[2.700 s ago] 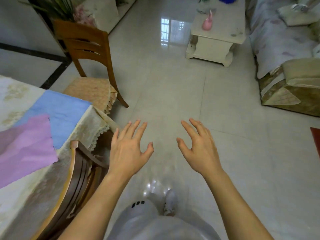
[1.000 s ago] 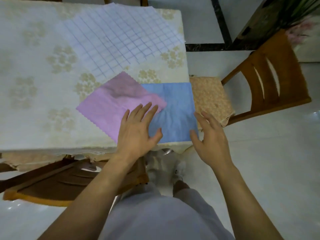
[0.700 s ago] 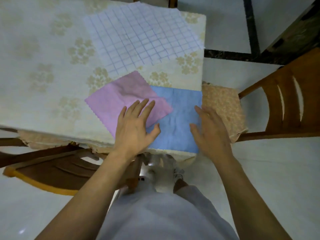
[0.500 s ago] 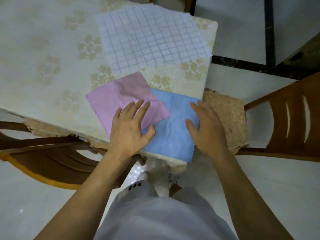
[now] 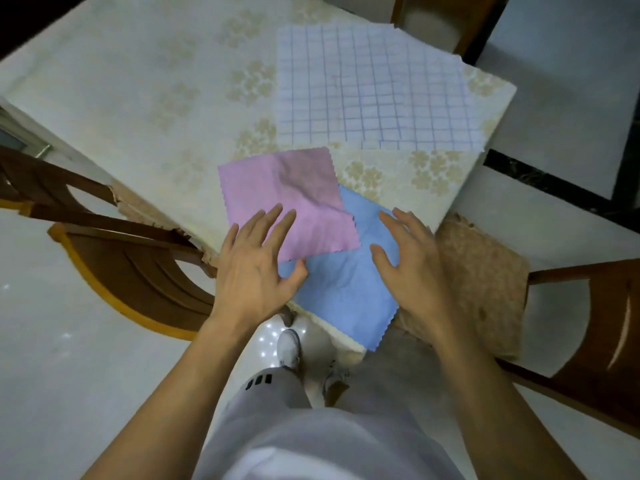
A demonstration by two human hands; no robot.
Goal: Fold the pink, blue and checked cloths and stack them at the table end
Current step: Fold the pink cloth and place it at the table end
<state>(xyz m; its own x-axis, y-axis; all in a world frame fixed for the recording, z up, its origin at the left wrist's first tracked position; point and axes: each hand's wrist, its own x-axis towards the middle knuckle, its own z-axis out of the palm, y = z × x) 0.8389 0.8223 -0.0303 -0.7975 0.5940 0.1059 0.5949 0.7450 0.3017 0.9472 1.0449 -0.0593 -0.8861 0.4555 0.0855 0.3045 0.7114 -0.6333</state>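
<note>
A pink cloth (image 5: 287, 199) lies flat at the table's near corner, overlapping a blue cloth (image 5: 343, 285) whose lower corner hangs over the edge. A larger white cloth with a blue check (image 5: 374, 88) is spread flat farther back. My left hand (image 5: 256, 268) hovers with straight, spread fingers over the pink cloth's near corner. My right hand (image 5: 408, 258) is spread over the blue cloth's right side. Neither hand holds anything. I cannot tell if they touch the cloths.
The table (image 5: 138, 91) wears a cream floral tablecloth. One wooden chair (image 5: 131, 258) is tucked in at the left. Another chair with a tan cushion (image 5: 485, 282) stands at the right. My legs and shoes are below on the glossy tile floor (image 5: 69, 375).
I turned from the open room to face the table corner. Both hands came over the pink and blue cloths and stay spread there as the view shifts. The cloths have not moved.
</note>
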